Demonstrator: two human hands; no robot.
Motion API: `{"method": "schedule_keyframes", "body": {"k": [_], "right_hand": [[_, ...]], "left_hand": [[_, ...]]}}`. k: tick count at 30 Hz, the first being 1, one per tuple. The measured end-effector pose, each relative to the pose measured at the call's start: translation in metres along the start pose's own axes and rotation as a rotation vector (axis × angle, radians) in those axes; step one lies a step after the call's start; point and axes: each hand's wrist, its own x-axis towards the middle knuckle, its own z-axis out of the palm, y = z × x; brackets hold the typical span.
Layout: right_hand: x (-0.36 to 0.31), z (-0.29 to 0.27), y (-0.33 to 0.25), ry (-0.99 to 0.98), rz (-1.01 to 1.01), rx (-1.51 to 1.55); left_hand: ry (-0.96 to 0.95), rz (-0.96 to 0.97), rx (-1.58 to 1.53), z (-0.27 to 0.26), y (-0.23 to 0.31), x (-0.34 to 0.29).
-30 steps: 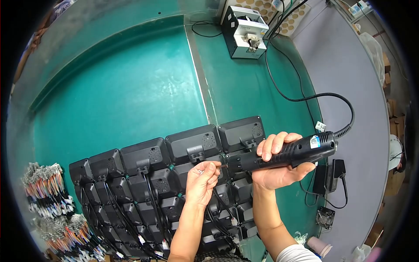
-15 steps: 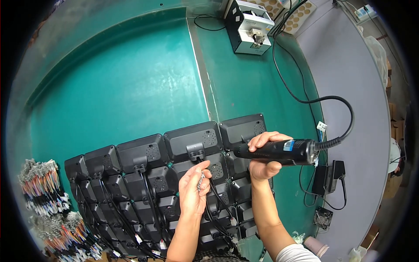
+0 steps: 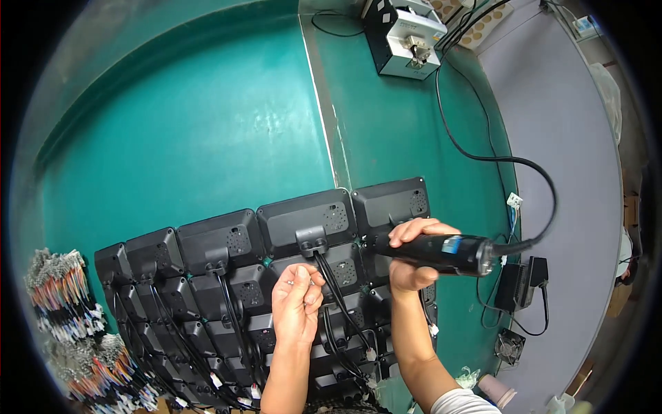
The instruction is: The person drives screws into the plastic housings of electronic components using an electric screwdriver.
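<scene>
My right hand [image 3: 417,255] is wrapped round a black corded electric screwdriver [image 3: 458,254], its narrow end pointing left and its cable leaving at the right. That end reaches the gap between two black plastic housings [image 3: 303,222] in the far row. Lower and to the left, my left hand [image 3: 296,297] is closed, thumb against fingers, with small silver screws partly showing. It hovers over the second row, beside black cables [image 3: 332,286] hanging from a bracket [image 3: 312,240] on one housing. Several rows of these housings lie backs up.
Bundles of multicoloured wires [image 3: 58,290] lie at the left edge. A white and black benchtop machine [image 3: 407,41] stands at the back. On the right are a power adapter [image 3: 514,286], a small fan [image 3: 509,345] and a pinkish cup [image 3: 496,390]. The screwdriver cable [image 3: 510,160] loops across the right side.
My left hand has drawn its fingers together over the screws and shifted slightly left and nearer. The screwdriver's cable end has dipped, and its narrow end has moved slightly left.
</scene>
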Motion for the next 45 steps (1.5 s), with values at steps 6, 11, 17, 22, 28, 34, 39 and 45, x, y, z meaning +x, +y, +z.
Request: {"method": "schedule_keyframes", "body": {"k": [6, 11, 17, 22, 28, 34, 39, 45], "right_hand": [[0.020, 0.003, -0.033, 0.029, -0.046, 0.048], [0.028, -0.004, -0.054, 0.010, -0.061, 0.239], [0.027, -0.005, -0.069, -0.007, -0.017, 0.342], [0.028, -0.006, -0.073, -0.019, -0.024, 0.326], [0.027, -0.007, -0.074, 0.032, 0.012, 0.353], [0.025, -0.007, -0.075, 0.037, -0.010, 0.375], [0.025, -0.008, -0.077, 0.048, -0.018, 0.365], [0.025, -0.009, -0.077, 0.028, -0.016, 0.365]], "left_hand": [[-0.055, -0.024, -0.018, 0.003, 0.001, -0.002], [-0.129, -0.129, 0.174, 0.022, -0.015, 0.005], [-0.198, -0.138, 0.225, 0.030, -0.025, 0.009], [-0.184, -0.134, 0.182, 0.033, -0.035, 0.009], [-0.182, -0.162, 0.087, 0.035, -0.042, 0.008], [-0.169, -0.134, 0.068, 0.038, -0.044, 0.002], [-0.158, -0.138, 0.007, 0.039, -0.046, 0.001], [-0.160, -0.119, 0.000, 0.039, -0.045, 0.000]]}}
